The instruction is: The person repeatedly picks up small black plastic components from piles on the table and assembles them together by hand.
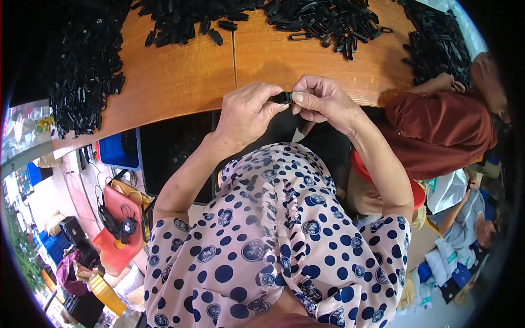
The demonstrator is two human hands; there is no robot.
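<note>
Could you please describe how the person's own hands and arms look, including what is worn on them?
The left hand and right hand are ungloved, and the forearms are bare to the wrists. The short sleeves are pale, patterned with dark-blue dots of different sizes and round printed emblems.

Blue bin [113, 152], red chair [117, 199], brn-sleeved co-wkr [440, 131]

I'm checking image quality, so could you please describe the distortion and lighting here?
Head view: the table looks bowed; pale floor at left looks washed out; the upper-left black pile sinks into darkness; the black piece between left hand and right hand shows little detail.
</note>
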